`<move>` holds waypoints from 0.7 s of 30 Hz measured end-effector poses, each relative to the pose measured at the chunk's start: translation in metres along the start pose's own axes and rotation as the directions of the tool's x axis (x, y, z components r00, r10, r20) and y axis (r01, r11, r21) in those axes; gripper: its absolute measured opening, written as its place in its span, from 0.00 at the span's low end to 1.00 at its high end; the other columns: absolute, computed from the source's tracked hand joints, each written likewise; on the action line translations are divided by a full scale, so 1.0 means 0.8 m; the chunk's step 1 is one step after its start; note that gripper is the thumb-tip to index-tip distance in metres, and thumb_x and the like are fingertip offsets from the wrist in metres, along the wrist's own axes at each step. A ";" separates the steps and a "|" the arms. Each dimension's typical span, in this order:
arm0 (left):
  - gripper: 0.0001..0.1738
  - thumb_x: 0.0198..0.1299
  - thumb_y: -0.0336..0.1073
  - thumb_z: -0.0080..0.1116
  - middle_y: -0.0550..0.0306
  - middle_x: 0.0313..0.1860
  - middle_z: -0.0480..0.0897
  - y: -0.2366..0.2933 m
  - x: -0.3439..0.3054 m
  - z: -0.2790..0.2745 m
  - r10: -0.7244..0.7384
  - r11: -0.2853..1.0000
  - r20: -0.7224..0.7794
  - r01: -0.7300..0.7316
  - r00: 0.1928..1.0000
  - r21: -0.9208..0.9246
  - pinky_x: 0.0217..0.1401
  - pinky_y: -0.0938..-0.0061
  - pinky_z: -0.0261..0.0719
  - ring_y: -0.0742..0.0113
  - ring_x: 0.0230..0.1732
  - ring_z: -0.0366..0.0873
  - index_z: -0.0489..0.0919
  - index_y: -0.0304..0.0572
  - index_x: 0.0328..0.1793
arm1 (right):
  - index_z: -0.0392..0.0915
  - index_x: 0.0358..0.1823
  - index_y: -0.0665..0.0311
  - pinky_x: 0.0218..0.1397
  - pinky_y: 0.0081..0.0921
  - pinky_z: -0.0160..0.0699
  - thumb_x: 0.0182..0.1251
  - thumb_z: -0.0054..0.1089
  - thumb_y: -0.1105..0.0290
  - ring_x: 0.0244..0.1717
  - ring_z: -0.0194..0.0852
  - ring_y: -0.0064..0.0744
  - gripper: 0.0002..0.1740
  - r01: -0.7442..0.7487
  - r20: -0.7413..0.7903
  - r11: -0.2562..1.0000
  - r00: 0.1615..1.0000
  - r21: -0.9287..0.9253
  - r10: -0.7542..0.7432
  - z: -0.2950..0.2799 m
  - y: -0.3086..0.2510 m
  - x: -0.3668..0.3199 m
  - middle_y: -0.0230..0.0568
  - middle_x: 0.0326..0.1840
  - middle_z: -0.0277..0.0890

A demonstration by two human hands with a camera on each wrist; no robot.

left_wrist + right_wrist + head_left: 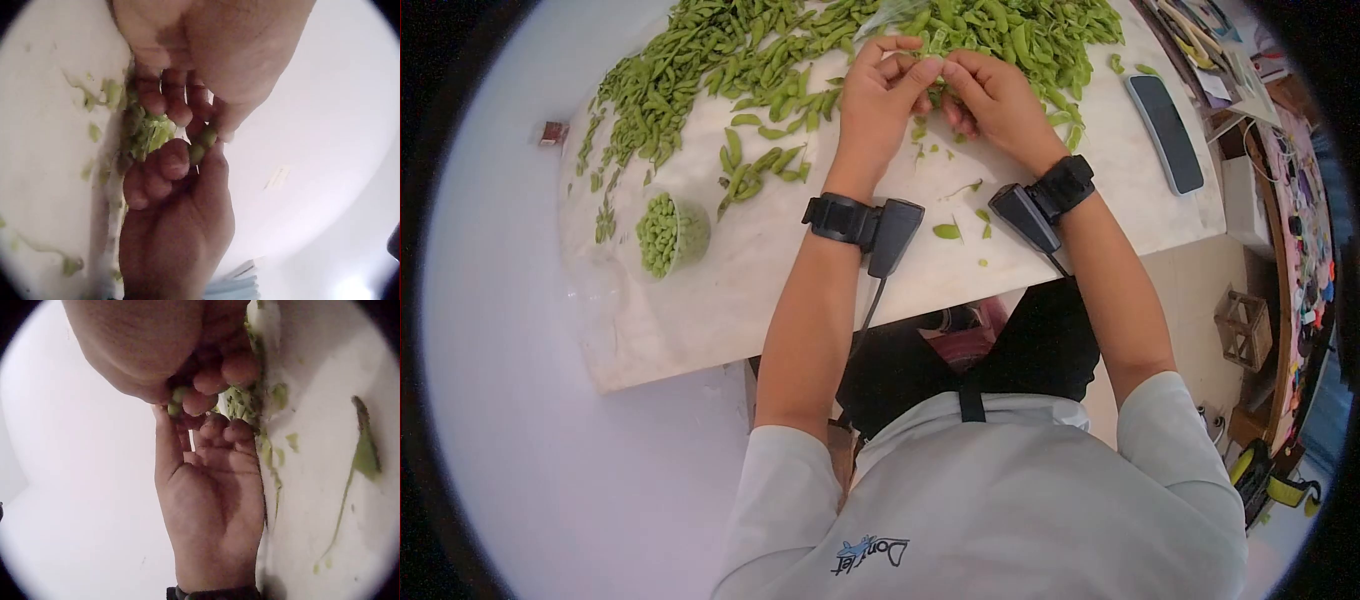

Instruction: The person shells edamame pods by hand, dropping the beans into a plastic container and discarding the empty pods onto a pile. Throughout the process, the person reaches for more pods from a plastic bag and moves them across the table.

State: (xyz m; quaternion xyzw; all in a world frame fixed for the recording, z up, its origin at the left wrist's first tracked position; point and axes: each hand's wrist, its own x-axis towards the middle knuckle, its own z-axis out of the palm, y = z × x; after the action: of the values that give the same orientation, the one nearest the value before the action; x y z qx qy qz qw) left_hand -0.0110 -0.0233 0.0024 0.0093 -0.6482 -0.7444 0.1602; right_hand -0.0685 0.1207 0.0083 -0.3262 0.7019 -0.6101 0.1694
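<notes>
A green soybean pod is held between the two hands, close over the far part of the table. My left hand pinches one end of it between thumb and fingers. The other end is in the thumb and fingers of my right hand, the thumbs almost meeting. In the right wrist view, fingers cover much of the pod. Behind the hands lies a heap of green pods. To the left spreads a larger pile of plump pods.
A clear cup of shelled beans stands at the left. Some loose pods lie between it and my left hand. A phone rests at the table's right edge. Leaf scraps lie near my wrists.
</notes>
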 end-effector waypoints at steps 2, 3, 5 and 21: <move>0.10 0.61 0.35 0.61 0.65 0.30 0.78 0.002 -0.001 0.002 0.020 1.000 -0.009 -0.020 1.000 0.001 0.29 0.83 0.70 0.79 0.26 0.71 0.76 0.39 0.45 | 0.69 0.29 0.65 0.19 0.22 0.66 0.73 0.44 0.61 0.15 0.66 0.21 0.16 0.017 -0.023 0.999 1.000 -0.047 -0.018 0.000 0.000 -0.001 0.31 0.17 0.69; 0.11 0.60 0.34 0.61 0.64 0.31 0.78 0.003 -0.001 0.001 0.012 1.000 -0.005 -0.012 1.000 0.025 0.29 0.83 0.71 0.79 0.26 0.71 0.76 0.38 0.47 | 0.69 0.29 0.65 0.20 0.24 0.66 0.72 0.45 0.62 0.15 0.65 0.23 0.16 0.030 -0.044 0.995 0.998 -0.100 -0.035 0.000 0.001 -0.001 0.33 0.17 0.68; 0.13 0.59 0.32 0.62 0.65 0.32 0.78 0.002 0.000 0.002 0.060 0.997 -0.027 -0.059 0.998 0.050 0.29 0.84 0.71 0.79 0.26 0.72 0.76 0.38 0.48 | 0.70 0.29 0.66 0.22 0.26 0.65 0.71 0.46 0.62 0.16 0.64 0.26 0.16 0.083 -0.086 0.981 0.991 -0.173 -0.099 -0.001 0.003 0.001 0.36 0.16 0.67; 0.14 0.59 0.37 0.63 0.63 0.31 0.81 0.011 -0.007 -0.005 -0.003 0.980 0.005 0.002 1.000 0.199 0.32 0.85 0.71 0.79 0.27 0.72 0.83 0.36 0.46 | 0.73 0.33 0.68 0.26 0.26 0.65 0.68 0.50 0.62 0.20 0.62 0.25 0.15 0.114 -0.112 0.974 0.984 -0.195 -0.138 0.000 -0.003 -0.005 0.40 0.18 0.65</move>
State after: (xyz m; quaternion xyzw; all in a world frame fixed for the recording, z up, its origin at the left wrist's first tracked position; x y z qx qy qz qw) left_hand -0.0030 -0.0268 0.0090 0.0242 -0.7198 -0.6761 0.1558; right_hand -0.0647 0.1232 0.0101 -0.3458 0.7434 -0.5699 0.0547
